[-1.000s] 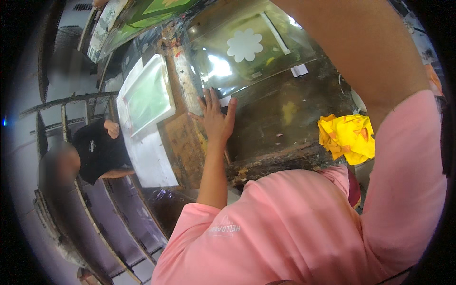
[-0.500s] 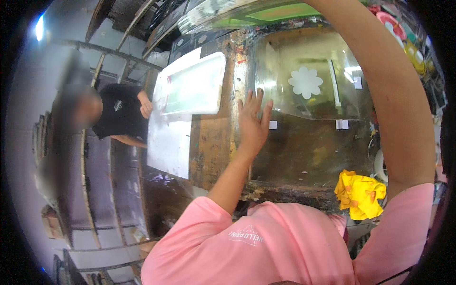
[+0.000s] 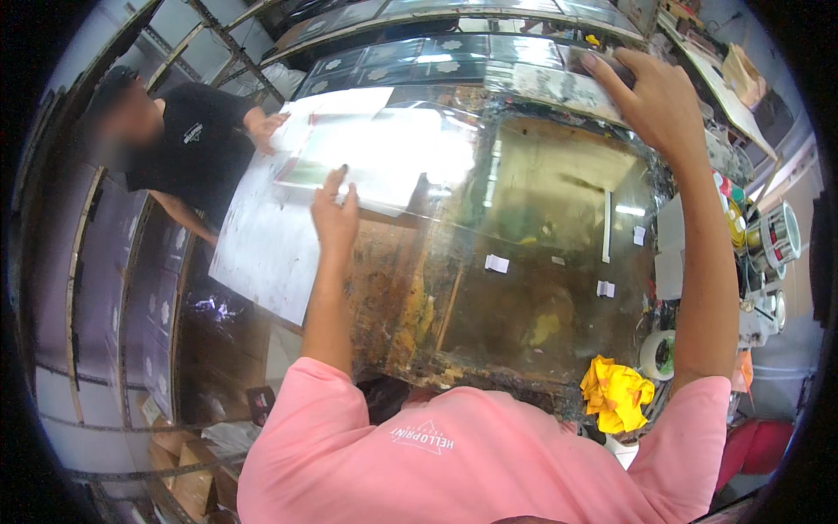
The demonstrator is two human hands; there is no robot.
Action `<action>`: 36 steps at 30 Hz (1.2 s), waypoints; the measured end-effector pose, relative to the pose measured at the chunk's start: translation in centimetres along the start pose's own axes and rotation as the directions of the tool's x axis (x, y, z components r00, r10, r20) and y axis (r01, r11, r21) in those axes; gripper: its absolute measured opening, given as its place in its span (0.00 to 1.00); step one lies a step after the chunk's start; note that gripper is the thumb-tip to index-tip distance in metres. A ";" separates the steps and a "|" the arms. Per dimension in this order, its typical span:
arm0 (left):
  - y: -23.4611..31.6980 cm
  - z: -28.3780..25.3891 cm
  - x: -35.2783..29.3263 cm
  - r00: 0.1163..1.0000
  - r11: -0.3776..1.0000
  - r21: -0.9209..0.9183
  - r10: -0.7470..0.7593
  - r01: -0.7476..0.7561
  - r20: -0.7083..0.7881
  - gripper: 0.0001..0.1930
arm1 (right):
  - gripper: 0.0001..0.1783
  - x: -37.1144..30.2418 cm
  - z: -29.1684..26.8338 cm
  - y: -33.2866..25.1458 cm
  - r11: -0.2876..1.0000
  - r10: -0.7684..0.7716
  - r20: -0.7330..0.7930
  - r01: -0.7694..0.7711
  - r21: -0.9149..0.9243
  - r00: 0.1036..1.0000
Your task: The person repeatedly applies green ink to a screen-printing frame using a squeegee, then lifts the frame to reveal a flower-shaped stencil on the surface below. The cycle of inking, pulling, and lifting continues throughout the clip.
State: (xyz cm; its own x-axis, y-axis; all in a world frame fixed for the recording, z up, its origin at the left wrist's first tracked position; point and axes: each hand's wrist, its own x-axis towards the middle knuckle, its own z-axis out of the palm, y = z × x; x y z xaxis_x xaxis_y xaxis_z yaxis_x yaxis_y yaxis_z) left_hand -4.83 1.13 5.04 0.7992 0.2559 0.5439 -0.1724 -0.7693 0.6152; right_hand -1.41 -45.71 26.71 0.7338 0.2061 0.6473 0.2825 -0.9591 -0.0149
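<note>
My left hand [image 3: 334, 217] reaches left over a clear plastic sheet [image 3: 410, 194], its fingers apart and thumb spread. The sheet lies partly over a stack of white and clear sheets and partly over the wooden table; glare hides much of it. At the far right, my right hand [image 3: 663, 103] is closed at the end of a pale, stained frame [image 3: 550, 87], seen nearly edge-on; some of its fingers are hidden. Below the frame is a brownish glass plate [image 3: 524, 288] with small white tabs [image 3: 497, 264] and a white strip [image 3: 607, 227] on it.
A co-worker in a black shirt stands at the left, one hand [image 3: 264, 131] beside the stacked sheets. White paper [image 3: 262, 236] covers the table's left side. A crumpled yellow cloth [image 3: 616, 393], a tape roll [image 3: 656, 354] and cans [image 3: 772, 236] sit right. Racks hold flower-printed sheets [image 3: 445, 65] behind.
The clear sheet has gone from the glass plate toward the left stack, my left hand moving left with it. My right hand has come into view. The co-worker's hand has lifted slightly.
</note>
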 end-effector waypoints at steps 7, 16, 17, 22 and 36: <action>-11.5 -7.3 3.0 0.982 0.977 0.114 -0.175 0.183 -0.072 0.25 | 0.40 0.0 -0.7 -1.0 0.999 0.045 0.053 -0.044 -0.025 0.998; -3.9 -1.9 -1.0 0.986 0.823 0.543 0.145 -0.164 0.079 0.34 | 0.38 -0.5 -1.1 -1.3 0.999 0.054 0.049 -0.054 -0.002 0.997; -2.8 -0.3 -1.0 0.932 0.865 0.387 0.211 -0.318 0.295 0.33 | 0.38 -0.4 -1.0 -1.4 0.996 0.087 0.084 -0.086 -0.021 0.993; -1.4 5.4 -1.7 0.872 0.769 0.553 0.014 -0.322 0.489 0.31 | 0.37 -0.1 -1.3 -1.6 0.995 0.090 0.099 -0.093 0.021 0.991; 0.2 2.5 7.0 0.874 0.965 0.186 0.077 -0.187 0.479 0.29 | 0.33 0.6 -0.9 -0.6 0.998 -0.044 -0.034 0.045 0.035 0.998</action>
State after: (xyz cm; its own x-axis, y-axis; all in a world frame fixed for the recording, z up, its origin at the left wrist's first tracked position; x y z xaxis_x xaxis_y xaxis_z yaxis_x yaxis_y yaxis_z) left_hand 2.21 1.29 7.54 0.9615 -0.1161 0.2491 -0.2085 -0.8987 0.3858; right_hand -1.68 -45.14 27.80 0.6992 0.2414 0.6729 0.3367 -0.9415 -0.0121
